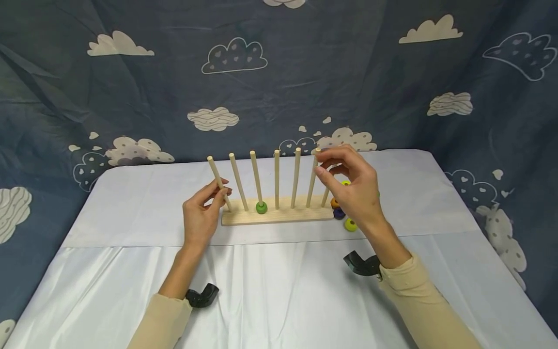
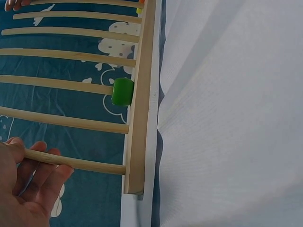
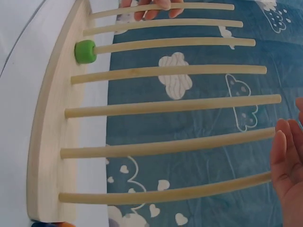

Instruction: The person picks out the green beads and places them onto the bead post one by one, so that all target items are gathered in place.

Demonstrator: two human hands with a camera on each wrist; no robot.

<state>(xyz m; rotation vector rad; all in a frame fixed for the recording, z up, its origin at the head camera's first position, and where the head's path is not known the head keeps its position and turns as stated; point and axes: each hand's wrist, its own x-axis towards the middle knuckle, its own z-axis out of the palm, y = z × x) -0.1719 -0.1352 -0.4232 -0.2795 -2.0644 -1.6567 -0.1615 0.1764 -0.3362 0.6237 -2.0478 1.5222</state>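
A wooden rack has a flat base [image 1: 279, 216] with several upright pegs. My left hand [image 1: 201, 213] pinches the leftmost peg [image 2: 94, 165] between thumb and fingers. On the third peg from the left, a green bead [image 1: 261, 208] sits at the bottom against the base. Near the tops of the two rightmost pegs is my right hand [image 1: 350, 182], its fingers loosely bent and the thumb apart from the forefinger. No bead shows in it. In the right wrist view its fingers [image 3: 280, 149] cover the upper end of the last peg [image 3: 165, 195]; contact there is unclear.
Loose beads lie at the rack's right end, partly behind the right hand: a yellow one [image 1: 350, 224], a dark blue one [image 1: 338, 214] and an orange one [image 1: 334, 203] among them. A white cloth [image 1: 261, 291] covers the table. Behind it hangs a dark blue curtain [image 1: 305, 72] with clouds.
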